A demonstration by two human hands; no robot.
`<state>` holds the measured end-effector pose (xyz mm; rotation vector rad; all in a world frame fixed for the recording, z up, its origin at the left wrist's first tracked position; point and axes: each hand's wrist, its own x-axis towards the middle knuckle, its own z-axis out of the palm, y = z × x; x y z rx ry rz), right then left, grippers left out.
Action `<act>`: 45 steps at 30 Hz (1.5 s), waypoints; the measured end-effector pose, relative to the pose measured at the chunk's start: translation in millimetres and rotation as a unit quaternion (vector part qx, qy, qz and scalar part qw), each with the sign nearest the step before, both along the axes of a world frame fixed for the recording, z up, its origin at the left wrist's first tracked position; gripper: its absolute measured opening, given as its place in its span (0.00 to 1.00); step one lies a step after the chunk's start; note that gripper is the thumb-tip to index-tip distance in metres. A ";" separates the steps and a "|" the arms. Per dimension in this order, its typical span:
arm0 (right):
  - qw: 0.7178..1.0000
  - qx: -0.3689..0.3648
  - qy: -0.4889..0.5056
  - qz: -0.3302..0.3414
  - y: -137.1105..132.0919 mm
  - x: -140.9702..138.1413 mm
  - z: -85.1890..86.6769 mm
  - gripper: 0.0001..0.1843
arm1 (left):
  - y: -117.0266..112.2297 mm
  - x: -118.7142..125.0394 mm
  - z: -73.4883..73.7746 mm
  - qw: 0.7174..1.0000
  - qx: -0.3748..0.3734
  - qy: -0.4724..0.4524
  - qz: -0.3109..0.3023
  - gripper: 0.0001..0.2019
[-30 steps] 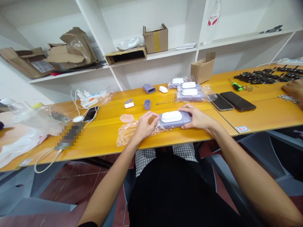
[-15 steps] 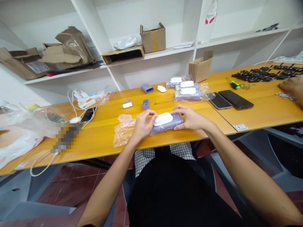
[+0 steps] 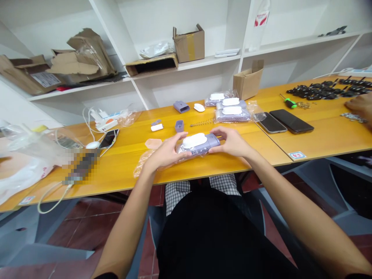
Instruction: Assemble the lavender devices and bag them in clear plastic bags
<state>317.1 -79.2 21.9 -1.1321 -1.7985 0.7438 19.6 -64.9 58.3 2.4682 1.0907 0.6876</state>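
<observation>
A purple plastic case [image 3: 211, 142] lies near the table's front edge, partly inside a clear plastic bag [image 3: 142, 159]. On its top sits a white oval piece [image 3: 194, 140]. My left hand [image 3: 166, 152] is curved round the bagged left end, thumb along the near side and fingers on the far side. At the bare right end, my right hand [image 3: 233, 142] grips the case between thumb and fingers. Just behind are a small purple cup-like part [image 3: 179, 126], a coil spring [image 3: 202, 123] and a pale pink hexagonal sheet [image 3: 153, 143].
Several bagged purple cases [image 3: 232, 114] stand at the back, beside a cardboard box [image 3: 248, 82]. Two phones [image 3: 291, 121] and a green screwdriver [image 3: 290, 103] lie rightward. Another person's hand [image 3: 360, 106] is at the far right. Cables and a power strip [image 3: 106, 123] are leftward.
My left hand has moved left and down from the white piece to the case's left end. The case has shifted slightly left, with my right hand still on it.
</observation>
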 end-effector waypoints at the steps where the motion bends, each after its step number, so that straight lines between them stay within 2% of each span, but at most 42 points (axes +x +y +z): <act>1: 1.000 -0.012 0.021 -0.002 2.5 0.9 -4.2 0.37 | 0.3 -2.4 -0.4 1.000 -0.006 0.019 -0.010 0.38; 5: 0.997 -0.033 0.070 -0.023 5.9 -10.5 -14.0 0.35 | -0.8 3.1 -6.5 0.999 0.022 0.035 0.005 0.39; 10: 0.993 -0.022 0.098 -0.054 -5.1 -38.2 -8.6 0.31 | -3.9 17.7 -11.0 0.998 0.047 0.017 0.038 0.38; 14: 0.999 0.029 0.013 -0.030 -19.4 -51.0 -0.1 0.22 | -10.8 25.8 -8.1 0.995 0.090 0.028 0.032 0.37; 18: 0.998 0.035 -0.045 0.037 -26.5 -56.9 1.0 0.26 | -20.5 35.7 -6.3 0.988 0.122 0.094 0.033 0.35; 21: 0.995 0.011 -0.049 0.088 -24.6 -55.6 -2.2 0.28 | -23.7 39.3 -6.2 0.985 0.123 0.121 0.024 0.35; 24: 0.993 -0.015 -0.033 0.114 -19.4 -46.1 -4.1 0.22 | -23.2 33.1 -1.5 0.987 0.121 0.105 0.017 0.36; 29: 0.994 -0.008 -0.092 0.052 -7.8 -14.3 -2.7 0.14 | -20.0 3.8 16.0 0.990 0.100 0.094 0.033 0.41; 32: 0.992 0.002 -0.124 0.015 -1.4 2.1 -1.7 0.13 | -17.3 -9.6 21.5 0.985 0.035 0.162 0.046 0.42; 34: 0.991 0.008 -0.136 0.014 0.2 6.0 -0.2 0.16 | -15.8 -11.7 21.2 0.979 -0.005 0.200 0.037 0.42; 37: 0.992 0.020 -0.121 0.024 -2.7 0.4 3.7 0.22 | -15.4 -7.4 17.6 0.977 -0.009 0.209 0.029 0.39; 39: 0.995 0.020 -0.095 0.034 -6.7 -7.4 5.8 0.22 | -16.3 -3.3 14.8 0.978 0.004 0.204 0.030 0.37; 42: 0.997 -0.020 -0.056 0.053 -12.4 -18.8 5.2 0.17 | -18.4 1.2 12.0 0.978 0.022 0.203 0.043 0.37; 45: 0.994 -0.063 -0.022 0.086 -16.4 -28.2 1.4 0.18 | -20.9 5.1 11.2 0.977 0.040 0.202 0.053 0.35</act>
